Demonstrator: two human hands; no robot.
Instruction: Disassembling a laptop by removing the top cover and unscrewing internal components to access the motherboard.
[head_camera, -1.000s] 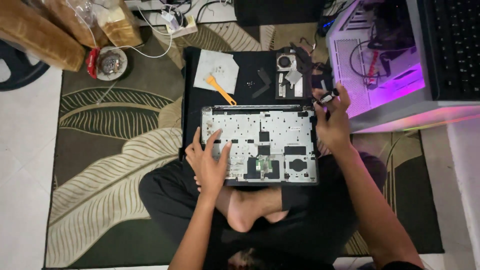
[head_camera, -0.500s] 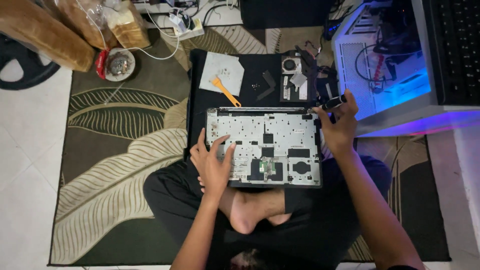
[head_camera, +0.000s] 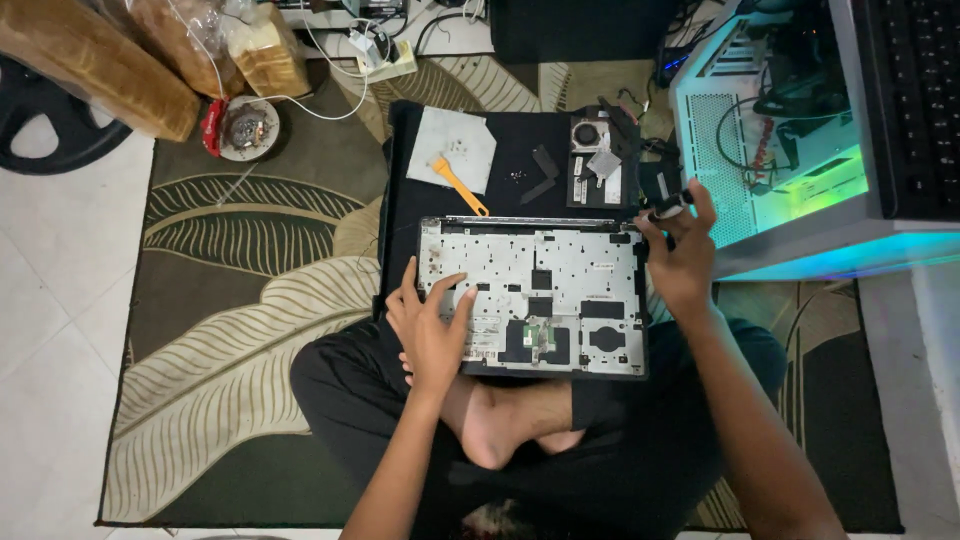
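Note:
An opened laptop base (head_camera: 560, 270), silver inside with a green board piece, rests across my crossed legs. My left hand (head_camera: 432, 322) lies flat on its near left corner, fingers spread. At the far right corner my right hand (head_camera: 682, 258) pinches a small dark tool or part (head_camera: 668, 206) with a light tip, held just off the base's edge. Beyond the base lies a black mat (head_camera: 515, 130) with a white sheet (head_camera: 452, 148), an orange pry tool (head_camera: 460, 186), small black parts and a fan with heatsink (head_camera: 597, 158).
A lit computer case (head_camera: 800, 150) lies open at the right, close to my right hand, with a black keyboard (head_camera: 915, 100) beyond. A power strip with cables (head_camera: 385, 55), a round tin (head_camera: 243, 128) and bagged bread (head_camera: 150, 60) sit at the far left on a leaf-patterned rug (head_camera: 230, 330).
My right hand has stayed at the far right corner of the base with the small tool, turning slightly. The left hand keeps its place. The case light changed from purple to blue-green.

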